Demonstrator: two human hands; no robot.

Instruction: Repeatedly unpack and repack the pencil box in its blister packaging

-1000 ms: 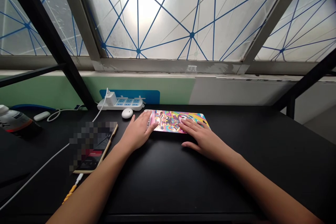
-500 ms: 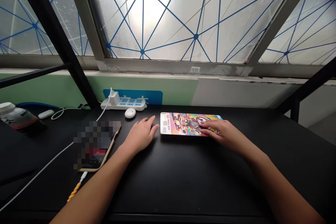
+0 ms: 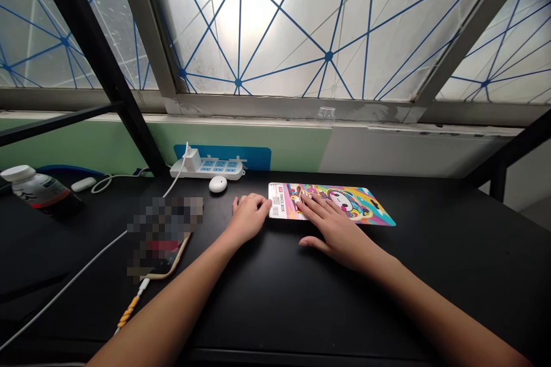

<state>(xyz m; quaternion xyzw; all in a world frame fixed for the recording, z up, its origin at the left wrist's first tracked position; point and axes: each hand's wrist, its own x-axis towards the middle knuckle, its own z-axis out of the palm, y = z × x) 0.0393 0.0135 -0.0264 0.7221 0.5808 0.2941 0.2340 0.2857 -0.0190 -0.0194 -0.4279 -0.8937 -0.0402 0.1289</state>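
A flat, colourful pencil box [image 3: 353,206] with cartoon figures lies on the black desk, its white strip printed "PENCIL BOX" at the left end. At that left end, my left hand [image 3: 251,217] is closed, with thumb and forefinger against the box's edge; its other fingers are curled. My right hand [image 3: 336,232] lies palm down across the front edge of the box, fingers stretched over the printed face and thumb out to the side on the desk side. Part of the picture is hidden beneath these fingers.
Left of my hands lies a phone [image 3: 183,255], blurred out, with a yellow-wrapped cable [image 3: 128,312]. Behind are a white earphone case [image 3: 217,184] and a power strip [image 3: 221,170]. A bottle [image 3: 41,190] stands far left. Black frame bars [image 3: 92,60] rise along the window.
My left hand has moved right to the box's left end and curled its fingers. My right hand has slid left across the box and flattened, uncovering its right end. The view has shifted slightly.
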